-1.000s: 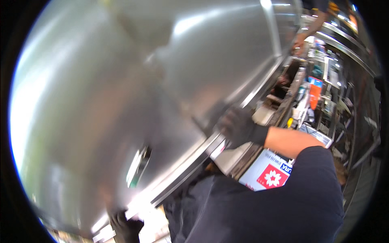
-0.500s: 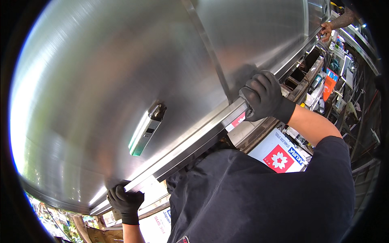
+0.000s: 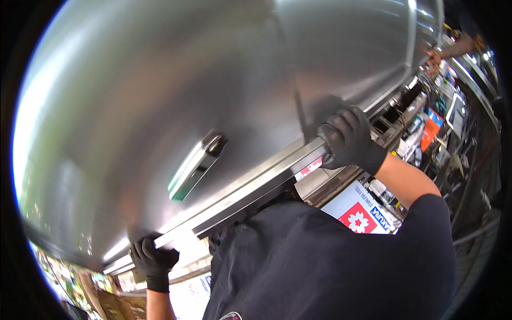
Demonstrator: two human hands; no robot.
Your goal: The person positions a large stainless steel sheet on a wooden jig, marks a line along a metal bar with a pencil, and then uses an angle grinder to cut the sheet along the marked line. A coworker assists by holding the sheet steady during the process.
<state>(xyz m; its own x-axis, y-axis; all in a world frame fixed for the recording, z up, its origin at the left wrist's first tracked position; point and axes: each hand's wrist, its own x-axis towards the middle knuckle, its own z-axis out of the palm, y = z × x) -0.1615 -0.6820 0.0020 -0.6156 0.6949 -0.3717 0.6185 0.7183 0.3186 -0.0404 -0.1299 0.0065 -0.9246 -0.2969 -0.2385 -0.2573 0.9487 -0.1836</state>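
Note:
A large brushed stainless steel panel [image 3: 234, 90] with a folded front edge fills the upper view. My left hand [image 3: 153, 258], in a black glove, curls its fingers over the near left end of that edge. Farther along to the right, my right hand [image 3: 348, 136], also black-gloved, is wrapped round the same edge, near a dark seam line. On the panel between my hands lies a slim box-shaped metal piece [image 3: 197, 166] with a greenish end; its kind I cannot make out. Another person's hand [image 3: 434, 60] is at the panel's far right corner.
Below the panel's edge is a white sheet [image 3: 360, 210] with a red square and white flower. A cluttered bench on the right carries tools, cables and an orange package [image 3: 431, 133]. Long metal rails [image 3: 474, 85] run behind it. Brown boards [image 3: 114, 305] stand at lower left.
The panel and both my hands have shifted slightly in view, my hands a little leftward. The picture has blurred. My grip on the edge stays the same.

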